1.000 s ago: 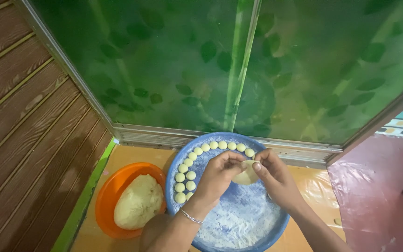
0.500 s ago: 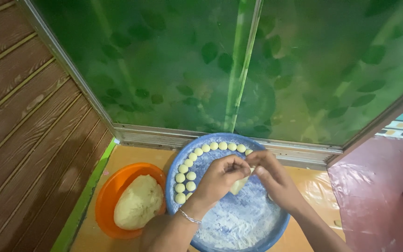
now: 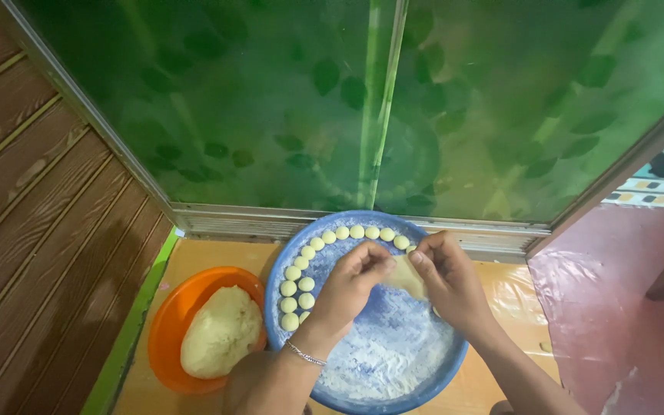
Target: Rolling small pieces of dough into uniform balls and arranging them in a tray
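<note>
— The hands have drawn a little apart since a moment ago; the dough piece shows between them again.

— Who has it?

— Both. The left hand (image 3: 347, 286) and the right hand (image 3: 447, 280) pinch the flat pale dough piece (image 3: 405, 275) with their fingers (image 3: 375, 266), holding it above the floured blue basin (image 3: 393, 369).

— And around it?

— Small dough balls (image 3: 324, 240) line the basin's far and left rim. Just left of it, an orange bowl (image 3: 164, 338) holds a big dough lump (image 3: 220, 342). Both sit on the yellow floor (image 3: 501, 296), before a green leaf-patterned panel (image 3: 286, 100).
</note>
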